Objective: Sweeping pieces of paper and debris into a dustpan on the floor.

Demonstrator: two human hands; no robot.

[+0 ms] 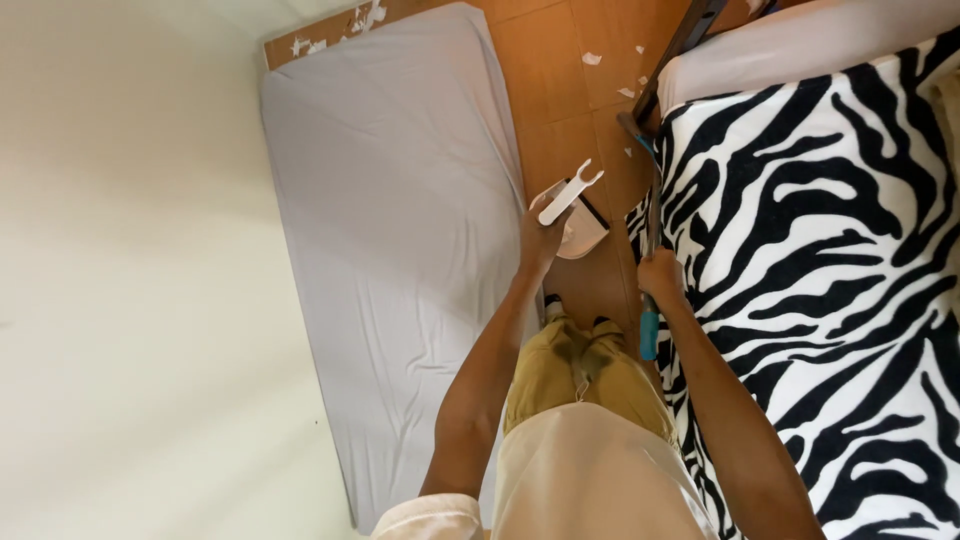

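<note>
Sweeping the floor strip between a mattress and a bed

The left hand (541, 240) has its fingers closed on the handle of a white dustpan (578, 222) held low over the wooden floor (545, 70); whether anything lies in the pan cannot be told. The right hand (662, 275) grips a broom (648, 300) beside the zebra-print blanket (820, 250). Judged from the white scraps (592, 58) lying farther on, the sweeping looks unfinished; reaching them calls for moving forward past the grey mattress (390, 230).
</note>
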